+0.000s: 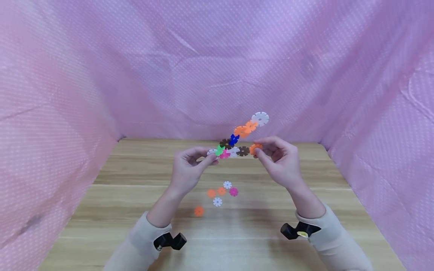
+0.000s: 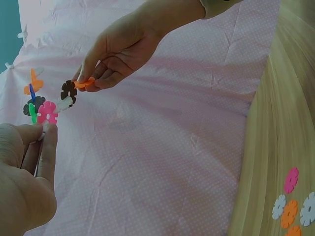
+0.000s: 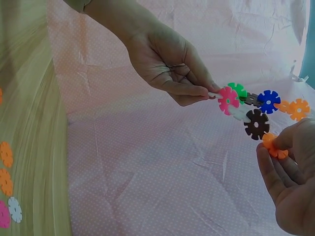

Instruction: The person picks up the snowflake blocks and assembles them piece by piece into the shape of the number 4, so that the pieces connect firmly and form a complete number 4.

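Both hands hold up a V-shaped chain of notched plastic discs above the table. My left hand [image 1: 188, 167] pinches the white disc [image 1: 212, 152] where the two branches meet. One branch runs up and away through a green disc [image 1: 220, 151], a brown one, a blue disc [image 1: 234, 139] and two orange ones to a white end disc [image 1: 260, 119]. The other goes right through a pink disc [image 1: 224, 154], a white one and a brown disc [image 1: 243, 151]. At its end, my right hand [image 1: 283, 162] pinches an orange disc [image 3: 274, 146], right at the brown disc's edge.
Several loose discs lie on the wooden table [image 1: 135, 195] below the hands: a pink disc [image 1: 233, 192], white discs such as this white one [image 1: 217, 202], and orange ones, with one orange disc [image 1: 199, 211] set nearer. Pink dotted cloth [image 1: 217, 75] encloses the table's back and sides.
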`<state>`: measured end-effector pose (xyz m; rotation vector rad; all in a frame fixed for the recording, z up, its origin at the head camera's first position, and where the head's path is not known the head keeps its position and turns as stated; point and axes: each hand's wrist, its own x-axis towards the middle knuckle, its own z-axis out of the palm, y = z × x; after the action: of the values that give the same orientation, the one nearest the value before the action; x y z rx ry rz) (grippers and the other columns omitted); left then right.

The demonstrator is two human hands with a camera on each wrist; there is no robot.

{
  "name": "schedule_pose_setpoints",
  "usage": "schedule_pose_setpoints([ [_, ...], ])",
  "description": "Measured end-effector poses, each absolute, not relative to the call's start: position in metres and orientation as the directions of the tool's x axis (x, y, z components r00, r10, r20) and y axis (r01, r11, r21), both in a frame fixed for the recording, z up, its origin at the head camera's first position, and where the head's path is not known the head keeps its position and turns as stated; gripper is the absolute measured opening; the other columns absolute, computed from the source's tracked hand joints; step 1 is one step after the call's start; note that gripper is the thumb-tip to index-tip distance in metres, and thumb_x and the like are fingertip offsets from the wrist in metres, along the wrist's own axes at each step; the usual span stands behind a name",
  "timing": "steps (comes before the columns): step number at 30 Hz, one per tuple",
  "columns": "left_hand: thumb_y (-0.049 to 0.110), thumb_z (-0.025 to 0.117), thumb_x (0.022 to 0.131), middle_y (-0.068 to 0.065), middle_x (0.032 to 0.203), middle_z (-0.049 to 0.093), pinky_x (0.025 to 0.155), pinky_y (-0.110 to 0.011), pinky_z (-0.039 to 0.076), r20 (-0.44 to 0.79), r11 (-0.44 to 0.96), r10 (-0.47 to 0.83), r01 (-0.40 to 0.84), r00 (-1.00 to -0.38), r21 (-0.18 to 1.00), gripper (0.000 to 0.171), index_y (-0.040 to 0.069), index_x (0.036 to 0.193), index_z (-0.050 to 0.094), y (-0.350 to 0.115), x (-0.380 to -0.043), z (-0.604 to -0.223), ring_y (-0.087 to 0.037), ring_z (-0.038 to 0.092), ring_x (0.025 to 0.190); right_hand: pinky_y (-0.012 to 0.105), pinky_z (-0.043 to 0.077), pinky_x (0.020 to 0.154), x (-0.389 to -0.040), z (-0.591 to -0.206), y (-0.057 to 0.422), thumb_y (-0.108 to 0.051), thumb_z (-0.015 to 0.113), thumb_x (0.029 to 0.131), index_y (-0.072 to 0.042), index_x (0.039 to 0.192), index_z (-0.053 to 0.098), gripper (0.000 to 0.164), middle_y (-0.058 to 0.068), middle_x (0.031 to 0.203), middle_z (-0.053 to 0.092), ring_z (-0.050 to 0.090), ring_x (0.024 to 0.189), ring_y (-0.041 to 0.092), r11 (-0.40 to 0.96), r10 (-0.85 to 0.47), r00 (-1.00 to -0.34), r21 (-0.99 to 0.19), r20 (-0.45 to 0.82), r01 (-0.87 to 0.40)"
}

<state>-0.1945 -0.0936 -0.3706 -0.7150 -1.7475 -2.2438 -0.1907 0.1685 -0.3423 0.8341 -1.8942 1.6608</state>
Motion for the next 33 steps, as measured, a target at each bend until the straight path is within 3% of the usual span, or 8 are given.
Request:
schedule_pose_setpoints([
  [21, -0.014, 0.071, 0.093, 0.011, 0.092, 0.08, 0.082, -0.035, 0.072, 0.5, -0.239, 0.113, 0.465, -0.859, 0.852, 0.014, -0.021, 0.105, 0.07, -0.0957, -0.1944, -0.3686, -0.008, 0.078, 0.081, 0.017, 0.068, 0.074, -0.1929, -0.3467, 0.1634, 0.03, 0.065, 0.083, 0.023, 0.102, 0.066, 0.021, -0.003, 0.094, 0.079, 0.076, 0.081, 0.006, -0.028, -0.111, -0.672, -0.678, 0.732, -0.734],
  [33, -0.013, 0.071, 0.093, 0.01, 0.092, 0.079, 0.082, -0.035, 0.072, 0.489, -0.238, 0.111, 0.454, -0.865, 0.858, 0.015, -0.021, 0.106, 0.07, -0.0967, -0.1939, -0.3705, -0.008, 0.078, 0.081, 0.018, 0.069, 0.072, -0.1907, -0.346, 0.1636, 0.022, 0.07, 0.086, 0.017, 0.103, 0.07, 0.018, -0.013, 0.095, 0.079, 0.077, 0.083, 0.003, 0.095, -0.136, -0.706, -0.7, 0.695, -0.708],
])
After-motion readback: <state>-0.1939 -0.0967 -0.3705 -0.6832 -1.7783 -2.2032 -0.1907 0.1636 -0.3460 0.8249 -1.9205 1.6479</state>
